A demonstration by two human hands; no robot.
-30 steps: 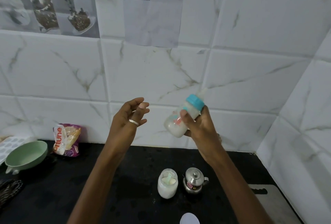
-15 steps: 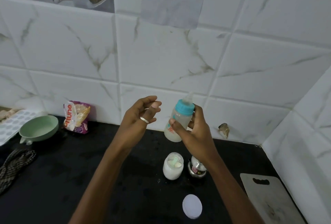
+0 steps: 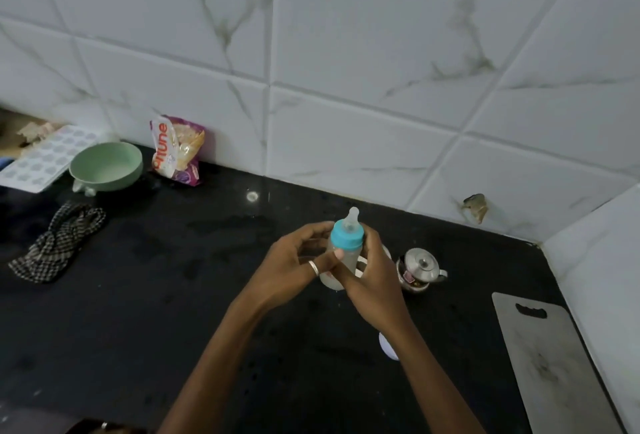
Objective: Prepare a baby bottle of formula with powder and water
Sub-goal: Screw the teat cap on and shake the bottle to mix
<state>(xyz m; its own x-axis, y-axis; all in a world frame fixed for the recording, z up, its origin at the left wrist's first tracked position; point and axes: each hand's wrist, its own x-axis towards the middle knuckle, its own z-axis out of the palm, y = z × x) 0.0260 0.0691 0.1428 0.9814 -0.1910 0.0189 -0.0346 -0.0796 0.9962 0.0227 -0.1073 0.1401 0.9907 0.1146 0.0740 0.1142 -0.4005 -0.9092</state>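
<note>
Fig.: your left hand (image 3: 294, 265) and right hand (image 3: 375, 277) meet, both curled round the baby bottle (image 3: 346, 238) | held upright above the counter (image 3: 173, 295), teat on, fill milky | judged near-complete: only setting down remains.

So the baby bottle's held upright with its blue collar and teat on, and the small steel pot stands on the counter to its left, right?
Not quite. The head view shows the small steel pot on the counter to the right of the baby bottle, not its left. The rest holds: the left hand and right hand hold the bottle upright, blue collar and teat on.
</note>
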